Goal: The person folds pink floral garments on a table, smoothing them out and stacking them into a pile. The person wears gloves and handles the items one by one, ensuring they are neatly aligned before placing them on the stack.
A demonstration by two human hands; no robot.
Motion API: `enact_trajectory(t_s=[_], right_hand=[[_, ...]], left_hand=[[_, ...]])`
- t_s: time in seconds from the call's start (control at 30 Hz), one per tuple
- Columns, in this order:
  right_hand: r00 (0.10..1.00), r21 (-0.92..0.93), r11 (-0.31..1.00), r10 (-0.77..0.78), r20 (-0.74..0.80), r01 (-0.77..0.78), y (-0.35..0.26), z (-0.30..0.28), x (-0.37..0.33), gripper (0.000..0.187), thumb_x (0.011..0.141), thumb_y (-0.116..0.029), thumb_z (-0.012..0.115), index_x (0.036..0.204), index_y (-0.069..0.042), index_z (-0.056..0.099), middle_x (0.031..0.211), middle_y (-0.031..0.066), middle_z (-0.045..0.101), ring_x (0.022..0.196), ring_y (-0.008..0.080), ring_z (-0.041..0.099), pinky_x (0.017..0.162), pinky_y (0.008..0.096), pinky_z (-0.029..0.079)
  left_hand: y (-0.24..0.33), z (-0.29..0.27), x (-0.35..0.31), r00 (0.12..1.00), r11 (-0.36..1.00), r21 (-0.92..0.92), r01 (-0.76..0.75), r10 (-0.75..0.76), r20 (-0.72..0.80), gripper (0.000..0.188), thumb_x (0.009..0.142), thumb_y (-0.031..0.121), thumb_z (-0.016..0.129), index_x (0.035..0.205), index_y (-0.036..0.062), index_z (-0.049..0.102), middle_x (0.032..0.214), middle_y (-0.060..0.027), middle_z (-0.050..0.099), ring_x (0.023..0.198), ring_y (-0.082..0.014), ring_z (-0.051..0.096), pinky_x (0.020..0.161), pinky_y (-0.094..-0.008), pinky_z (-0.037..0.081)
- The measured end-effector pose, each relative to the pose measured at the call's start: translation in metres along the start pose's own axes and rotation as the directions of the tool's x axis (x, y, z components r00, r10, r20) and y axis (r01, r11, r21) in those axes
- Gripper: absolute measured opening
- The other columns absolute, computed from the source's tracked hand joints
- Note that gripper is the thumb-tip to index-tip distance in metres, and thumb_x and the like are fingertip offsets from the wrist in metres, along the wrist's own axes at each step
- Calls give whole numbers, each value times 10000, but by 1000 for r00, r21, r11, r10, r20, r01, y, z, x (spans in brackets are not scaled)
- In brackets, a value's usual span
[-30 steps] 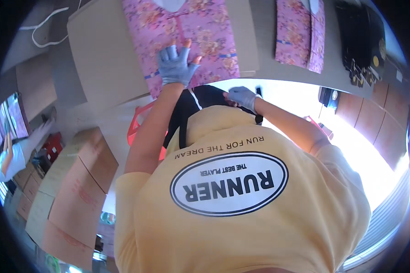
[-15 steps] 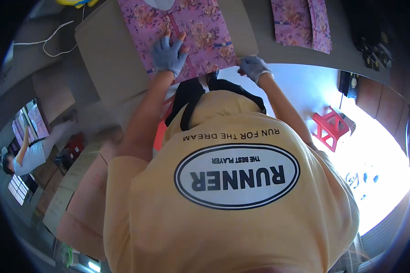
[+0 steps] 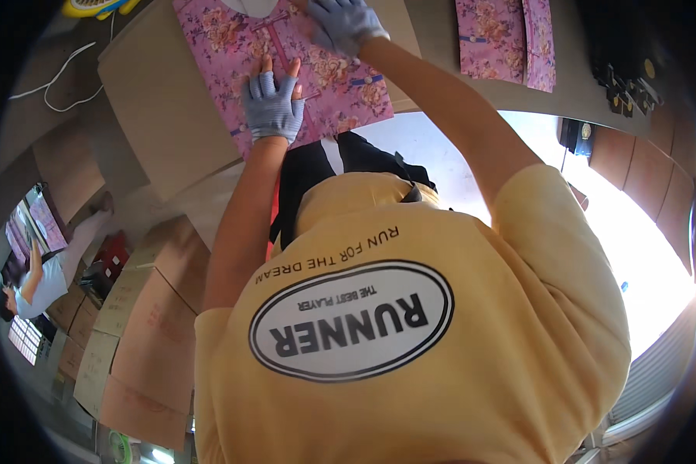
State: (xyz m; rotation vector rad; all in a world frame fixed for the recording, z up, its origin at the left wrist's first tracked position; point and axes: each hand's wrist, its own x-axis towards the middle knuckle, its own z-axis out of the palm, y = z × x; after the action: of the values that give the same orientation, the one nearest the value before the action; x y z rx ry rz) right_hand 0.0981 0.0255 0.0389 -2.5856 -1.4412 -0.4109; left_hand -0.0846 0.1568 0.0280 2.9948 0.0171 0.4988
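A pink-purple floral printed sheet (image 3: 329,100) lies on a large brown cardboard piece (image 3: 158,93) at the work table. It has a darker pink strip, a small blue band, and a white rounded shape (image 3: 253,6) at its far edge. My left hand (image 3: 274,108), in a grey fingerless glove, lies flat on its near left part with fingers spread. My right hand (image 3: 342,26), gloved alike, reaches over its far right part, fingers stretched out to the left; the fingertips are slightly blurred and nothing shows in them.
More floral pieces (image 3: 503,42) lie at the far right, near dark metallic-looking items (image 3: 630,89). A white cable (image 3: 58,81) and a yellow-blue object (image 3: 93,6) are at the far left. Cardboard boxes (image 3: 143,332) stand at left. Another person (image 3: 42,282) works at the left edge.
My right hand has left the sheet's near right corner and moved away from me and leftward over its far part. My left hand stays flat on the sheet. The view has shifted slightly.
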Motion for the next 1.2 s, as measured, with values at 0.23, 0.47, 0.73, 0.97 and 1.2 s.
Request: enact_trajectory(t_s=[0.23,0.47,0.73,0.97,1.2], right_hand=[[937,-16,995,-90,337,102,-51,-35,-180,723,820,-594,524,1409,-196,390,1492,82,309,1386,275,251,1114,506,207],[707,468,638,177,684,-612,-9,-45,-298,398,890,-326,576,1244,-148,538,1241,70,576,1140,241,545,869,446,480],[362,522,-387,415,835,-760,-45,10,-225,210,877,-189,570,1052,-89,629,966,71,646,818,216,638,680,368,535],[329,446,289,944,13,-847,151,-132,-262,256,876,-142,526,1081,-40,640,884,99,657,786,251,620,725,368,504],[100,235,98,995,-5,-967,347,-109,-374,486,856,-361,596,1256,-88,545,993,179,635,904,314,632,835,411,515]], left_hand=[[0,1,-6,999,999,-35,25,-23,44,441,906,354,456,1342,293,493,1349,-160,443,1220,-345,433,1001,-540,330],[7,3,-5,994,996,78,50,-58,91,475,922,353,431,1390,269,435,1397,-177,387,1234,-361,405,1028,-536,306],[31,1,-5,976,995,54,82,-91,196,514,930,335,429,1422,191,396,1436,-224,328,1243,-406,381,1046,-551,277],[16,-31,-5,989,955,-268,-130,104,-107,578,905,294,500,1435,120,350,1457,-250,280,1297,-451,328,1053,-537,293],[-24,39,-78,994,992,-88,-95,100,52,650,844,341,580,1428,158,359,1480,-219,266,1296,-425,350,1006,-545,350]])
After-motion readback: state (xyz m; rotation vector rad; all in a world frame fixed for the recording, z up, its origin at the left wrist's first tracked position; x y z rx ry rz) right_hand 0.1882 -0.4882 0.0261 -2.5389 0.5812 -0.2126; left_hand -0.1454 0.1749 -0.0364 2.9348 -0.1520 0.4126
